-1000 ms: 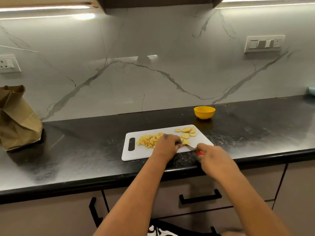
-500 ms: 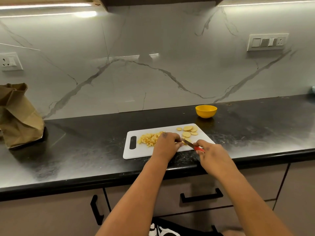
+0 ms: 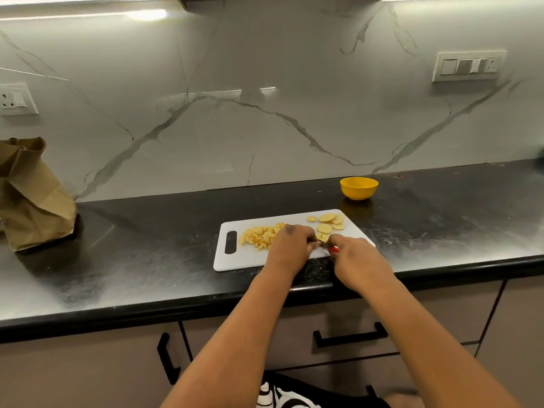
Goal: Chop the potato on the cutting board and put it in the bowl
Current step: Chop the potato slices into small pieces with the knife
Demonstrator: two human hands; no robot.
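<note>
The right hand (image 3: 357,254) has its grip closed round the red handle of a knife (image 3: 332,248); only a sliver of handle and a short stretch of blade show between the two hands. The left hand (image 3: 291,244) has its fingers curled down onto a potato piece on the cutting board (image 3: 235,260), pinning it right beside the blade; the piece itself is almost wholly hidden under the fingers.

The main danger, as I judge it, is the closeness of the two hands: the left fingertips sit just beside the blade, so a slip or a cut on a small, wet piece could catch a finger. The piece could also skid out from under the fingers.

Outward from there, the chopped potato pile (image 3: 260,237) lies on the board toward its handle end, touching the left hand's far side. The uncut potato slices (image 3: 328,223) lie at the board's far right corner. The board sits near the desk's (image 3: 147,260) front edge, so pushed pieces could fall off. The yellow bowl (image 3: 359,188) stands apart from the board, just beyond its far right corner toward the back edge; carried potato could spill across that gap. Nothing can be seen in the bowl from this angle.
</note>
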